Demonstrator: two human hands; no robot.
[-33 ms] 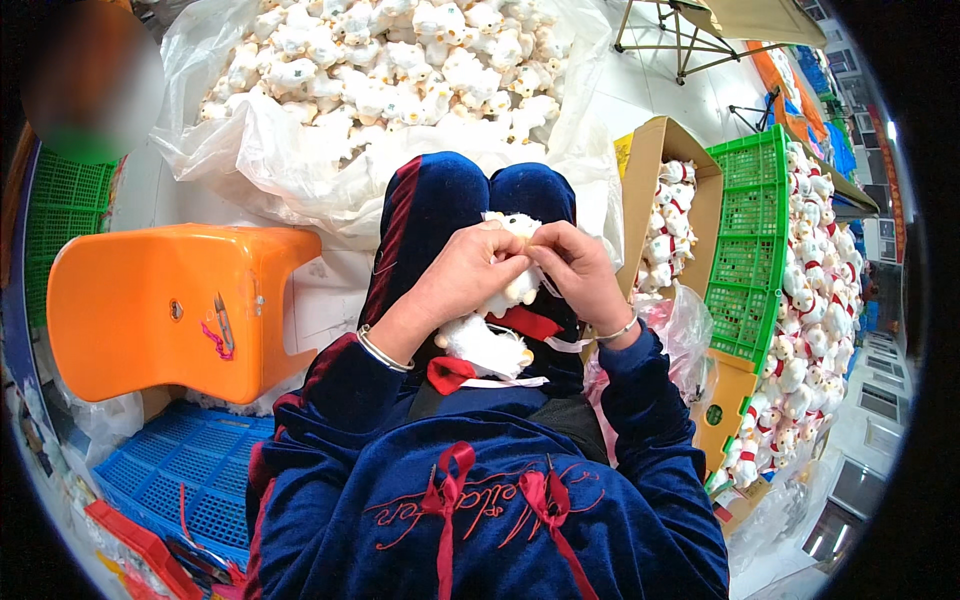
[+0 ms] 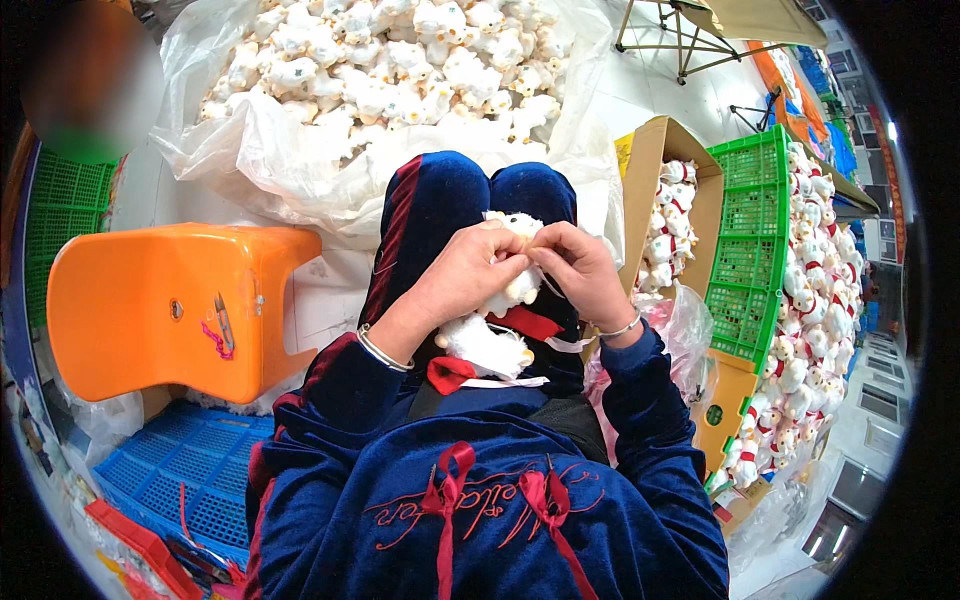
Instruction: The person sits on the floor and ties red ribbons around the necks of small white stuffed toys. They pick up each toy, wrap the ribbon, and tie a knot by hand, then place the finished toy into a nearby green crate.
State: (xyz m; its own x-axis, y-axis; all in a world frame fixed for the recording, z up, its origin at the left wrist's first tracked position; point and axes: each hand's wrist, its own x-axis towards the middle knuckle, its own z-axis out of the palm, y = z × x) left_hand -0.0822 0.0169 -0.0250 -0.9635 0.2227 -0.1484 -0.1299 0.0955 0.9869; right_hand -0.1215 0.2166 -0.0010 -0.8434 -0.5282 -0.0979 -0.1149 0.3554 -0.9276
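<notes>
Through the head view I look down on a navy velvet lap [image 2: 425,205], where the held plush toy [image 2: 522,290], white and fluffy, sits between the knees; I take it as my landmark. The left hand [image 2: 470,268] reaches it from the left, its fingers closed over the toy. The right hand [image 2: 580,268] comes in from the right, thumb and forefinger pinched together at the toy (what lies between those tips is too small for me to make out). The fingertips of both hands meet there.

Just nearer the body than the held plush toy, I see a second white toy [image 2: 485,345] on the lap, with a red cloth piece [image 2: 450,376] and a white ribbon [image 2: 508,382] beside it. Well to the left of the held plush toy stands an orange stool [image 2: 120,310] with small snips [image 2: 224,322] on it. Beyond the held plush toy, a heap of white toys [image 2: 400,75] fills a clear plastic sheet [image 2: 215,150]. To its right I find a cardboard box [image 2: 708,195], then a green crate [image 2: 745,265].
</notes>
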